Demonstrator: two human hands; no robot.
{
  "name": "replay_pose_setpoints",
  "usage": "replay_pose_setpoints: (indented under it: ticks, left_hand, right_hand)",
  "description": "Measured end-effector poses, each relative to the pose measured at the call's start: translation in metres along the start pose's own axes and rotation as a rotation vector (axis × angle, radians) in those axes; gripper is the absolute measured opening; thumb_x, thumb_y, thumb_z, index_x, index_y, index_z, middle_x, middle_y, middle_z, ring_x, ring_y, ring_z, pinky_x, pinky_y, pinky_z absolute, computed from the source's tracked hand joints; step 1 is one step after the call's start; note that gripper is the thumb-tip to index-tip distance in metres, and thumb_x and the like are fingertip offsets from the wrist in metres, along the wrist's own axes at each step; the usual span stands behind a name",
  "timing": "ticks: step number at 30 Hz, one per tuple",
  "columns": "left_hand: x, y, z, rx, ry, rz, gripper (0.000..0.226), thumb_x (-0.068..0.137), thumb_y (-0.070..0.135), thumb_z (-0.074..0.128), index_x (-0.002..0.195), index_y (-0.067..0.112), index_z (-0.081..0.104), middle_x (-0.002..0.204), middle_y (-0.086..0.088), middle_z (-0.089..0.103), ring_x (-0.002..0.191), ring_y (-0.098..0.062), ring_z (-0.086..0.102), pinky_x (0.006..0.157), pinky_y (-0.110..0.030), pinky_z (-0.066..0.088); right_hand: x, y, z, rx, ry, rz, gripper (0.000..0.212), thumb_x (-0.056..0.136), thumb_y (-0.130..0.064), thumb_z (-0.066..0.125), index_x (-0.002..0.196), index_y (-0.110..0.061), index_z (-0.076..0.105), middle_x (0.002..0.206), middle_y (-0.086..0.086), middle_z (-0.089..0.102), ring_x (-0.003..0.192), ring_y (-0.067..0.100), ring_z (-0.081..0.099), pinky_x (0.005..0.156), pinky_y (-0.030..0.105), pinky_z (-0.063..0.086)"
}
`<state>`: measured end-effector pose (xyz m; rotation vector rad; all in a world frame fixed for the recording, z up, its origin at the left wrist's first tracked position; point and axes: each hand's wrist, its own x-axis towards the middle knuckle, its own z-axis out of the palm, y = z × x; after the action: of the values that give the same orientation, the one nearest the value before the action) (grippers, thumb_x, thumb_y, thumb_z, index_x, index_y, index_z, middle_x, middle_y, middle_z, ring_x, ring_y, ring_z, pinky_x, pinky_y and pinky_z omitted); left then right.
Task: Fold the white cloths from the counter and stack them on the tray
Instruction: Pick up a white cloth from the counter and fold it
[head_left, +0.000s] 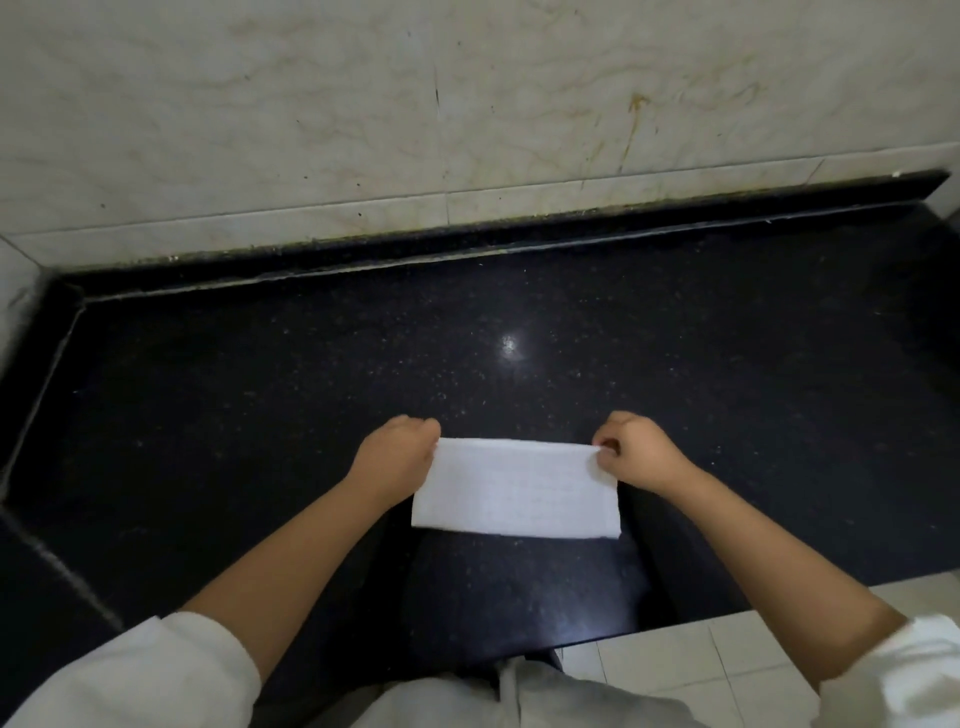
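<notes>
Left hand (400, 449), right hand (636, 449) pinch white cloth (514, 488) over black counter (260, 389).

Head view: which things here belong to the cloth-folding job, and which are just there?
Part of the job:
- white cloth, folded to a rectangle
- left hand gripping its left far corner
- right hand pinching its right far corner
- black counter under it

Just there:
- marble wall
- tiled floor

No tray is in view.

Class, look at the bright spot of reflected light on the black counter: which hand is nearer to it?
Right. The right hand lies just below-right of the reflection; the left hand sits farther, below-left.
</notes>
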<state>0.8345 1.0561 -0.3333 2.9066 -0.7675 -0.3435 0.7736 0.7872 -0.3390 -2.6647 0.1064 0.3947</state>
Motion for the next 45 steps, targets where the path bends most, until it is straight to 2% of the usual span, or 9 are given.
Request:
replay_pose_setpoints:
  ticks: [4,7,14,19,22,26,31,37,45]
  left_hand:
    - [-0.011,-0.001,-0.034,-0.047,0.411,0.101,0.01,0.073,0.003,0.071,0.075,0.006,0.062,0.065,-0.008,0.061,0.06,-0.024,0.06,0.047,-0.026,0.042]
    - [-0.02,-0.009,-0.015,0.009,0.531,0.282,0.017,0.073,0.007,0.06,0.09,0.01,0.058,0.06,-0.006,0.064,0.054,-0.02,0.059,0.043,-0.022,0.044]
    - [-0.063,-0.001,0.072,0.147,0.021,0.368,0.028,0.067,0.023,0.04,0.058,0.021,0.067,0.062,0.008,0.066,0.055,-0.011,0.061,0.054,-0.019,0.043]
    - [-0.062,0.005,0.068,-0.012,0.145,0.211,0.033,0.075,0.026,0.041,0.07,0.015,0.071,0.073,0.004,0.071,0.064,-0.014,0.068,0.073,-0.024,0.036]
    - [-0.047,0.015,0.058,-0.016,0.137,0.02,0.044,0.082,0.027,0.037,0.1,0.004,0.071,0.106,-0.009,0.072,0.1,-0.023,0.069,0.087,-0.025,0.051]
    - [-0.032,0.022,0.06,-0.031,-0.138,-0.179,0.058,0.101,0.036,0.023,0.149,0.009,0.005,0.159,-0.006,-0.002,0.147,-0.019,-0.004,0.12,-0.036,0.003]
    - [-0.033,0.021,0.072,0.01,-0.203,-0.214,0.075,0.083,0.049,-0.006,0.148,0.013,-0.007,0.158,-0.003,-0.012,0.146,-0.017,-0.011,0.119,-0.038,-0.004]
    - [-0.032,0.023,0.073,-0.013,-0.171,-0.219,0.061,0.1,0.04,0.017,0.148,0.012,-0.009,0.158,-0.003,-0.013,0.146,-0.017,-0.011,0.119,-0.038,-0.004]
    - [-0.065,-0.004,0.063,-0.187,0.014,-0.333,0.098,0.063,0.051,-0.016,0.148,0.01,0.01,0.158,-0.004,0.007,0.147,-0.019,0.001,0.12,-0.038,0.003]
  right_hand:
    - [-0.014,-0.009,-0.026,0.077,0.383,-0.149,0.011,0.066,0.003,0.06,0.07,0.003,0.069,0.077,0.022,0.065,0.074,0.034,0.061,0.068,0.015,0.031]
    - [-0.027,-0.003,-0.016,0.026,0.457,-0.211,0.011,0.059,0.005,0.066,0.068,0.001,0.069,0.074,0.018,0.066,0.067,0.034,0.059,0.064,0.011,0.027]
    - [-0.069,0.02,0.059,-0.176,0.247,-0.065,0.033,0.033,-0.011,0.094,0.055,-0.013,0.069,0.073,0.008,0.07,0.062,0.03,0.068,0.051,0.035,0.05]
    - [-0.076,0.01,0.057,-0.034,0.316,0.252,0.021,0.078,-0.021,0.071,0.091,-0.005,0.071,0.108,0.015,0.065,0.101,0.035,0.058,0.086,0.042,0.043]
    - [-0.068,-0.002,0.053,-0.09,0.254,0.468,0.038,0.088,-0.037,0.054,0.109,-0.006,0.061,0.116,0.013,0.059,0.108,0.03,0.05,0.09,0.038,0.04]
    - [-0.059,-0.014,0.06,-0.127,0.113,0.6,0.039,0.089,-0.039,0.049,0.106,-0.006,0.058,0.117,0.011,0.059,0.112,0.028,0.049,0.092,0.036,0.039]
    - [-0.053,-0.021,0.06,-0.04,0.095,0.674,0.031,0.09,-0.03,0.048,0.107,-0.006,0.057,0.116,0.011,0.059,0.111,0.028,0.049,0.091,0.035,0.038]
    - [-0.057,-0.043,0.06,0.378,0.402,0.425,0.026,0.082,-0.002,0.056,0.063,-0.012,0.042,0.061,-0.005,0.044,0.075,0.024,0.051,0.056,0.024,0.035]
    - [-0.033,-0.13,0.087,0.442,0.331,-0.024,0.016,0.082,0.001,0.055,0.071,-0.01,0.051,0.071,-0.003,0.046,0.069,0.012,0.044,0.064,0.012,0.033]
